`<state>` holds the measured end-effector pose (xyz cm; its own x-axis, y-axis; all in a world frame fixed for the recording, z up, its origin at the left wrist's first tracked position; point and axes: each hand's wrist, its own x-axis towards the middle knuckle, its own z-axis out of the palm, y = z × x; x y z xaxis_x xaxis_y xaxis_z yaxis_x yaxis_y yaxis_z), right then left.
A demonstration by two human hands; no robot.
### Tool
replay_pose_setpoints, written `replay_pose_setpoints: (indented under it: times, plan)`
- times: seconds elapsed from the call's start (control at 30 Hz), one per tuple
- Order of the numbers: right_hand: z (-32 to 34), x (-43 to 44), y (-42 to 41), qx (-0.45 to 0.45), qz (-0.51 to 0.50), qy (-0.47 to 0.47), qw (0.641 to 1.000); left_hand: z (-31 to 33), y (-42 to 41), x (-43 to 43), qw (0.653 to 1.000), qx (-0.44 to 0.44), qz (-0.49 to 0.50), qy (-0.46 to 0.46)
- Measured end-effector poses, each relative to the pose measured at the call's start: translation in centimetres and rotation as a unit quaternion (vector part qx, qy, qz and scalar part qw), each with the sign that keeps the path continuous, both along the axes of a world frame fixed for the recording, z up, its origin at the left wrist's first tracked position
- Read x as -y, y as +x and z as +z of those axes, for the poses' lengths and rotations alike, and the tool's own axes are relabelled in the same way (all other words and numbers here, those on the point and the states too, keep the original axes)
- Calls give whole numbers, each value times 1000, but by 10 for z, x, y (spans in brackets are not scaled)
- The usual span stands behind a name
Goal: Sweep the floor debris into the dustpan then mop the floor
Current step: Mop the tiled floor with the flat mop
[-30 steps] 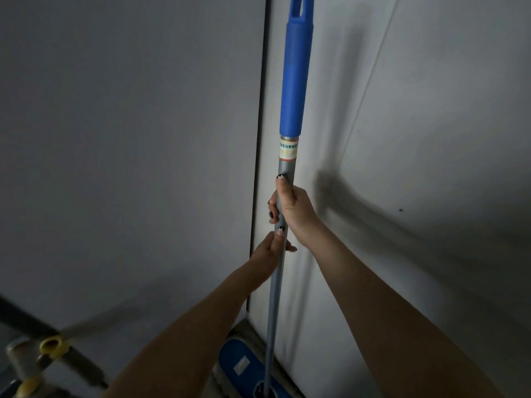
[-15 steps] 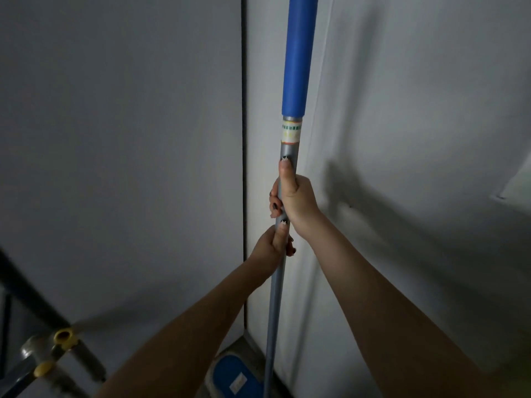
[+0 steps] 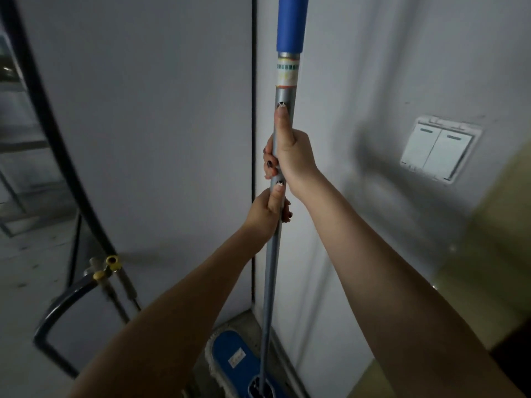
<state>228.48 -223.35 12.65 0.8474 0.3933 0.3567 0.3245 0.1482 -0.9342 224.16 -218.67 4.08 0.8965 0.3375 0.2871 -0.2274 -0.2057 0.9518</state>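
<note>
Mop status: flat type, grey metal pole (image 3: pixel 270 282) standing near upright in the room corner, its top out of frame. Blue plastic grip sleeve (image 3: pixel 291 21) covers the upper pole, with a striped label band (image 3: pixel 286 71) just under it. Blue flat mop head (image 3: pixel 232 360) with a pale fringe lies on the grey floor (image 3: pixel 31 268) at the foot of the corner. The pole joins it at its near end.

Right hand (image 3: pixel 296 159) is the upper one. Its fingers are wrapped tight round the bare pole below the label, with dark-painted nails showing on the pole's left side. Thumb (image 3: pixel 283 124) lies straight up along the pole.

Left hand (image 3: pixel 264 214) sits directly below; touching the right hand or just clear of it, can't tell. Same grip: fingers clamped round the pole, nails showing on its right side, thumb pointing up the pole. Both forearms are bare and reach in from the bottom of frame.

Surroundings:
- White walls meet at a dark vertical seam (image 3: pixel 253 110) just left of the pole.
- White double rocker switch (image 3: pixel 438 149) is on the right wall, well apart from the hands.
- At left, a black curved hose (image 3: pixel 54 130) runs down the wall.
- Two yellow valve handles (image 3: pixel 112 259) sit on metal pipework low on that wall, blurred.
- A blurred yellow-green surface (image 3: pixel 502 254) is at the right edge; can't tell what it is.
</note>
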Motion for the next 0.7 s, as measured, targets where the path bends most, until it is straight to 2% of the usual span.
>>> replay_pose_setpoints:
  times: [0.33, 0.7]
  plan:
    - [23, 16, -81, -9, 72, -2, 997, 17, -82, 16, 999, 13, 28, 11]
    - [4, 20, -198, -12, 115, -16, 993, 1, -210, 25, 999, 0, 39, -15]
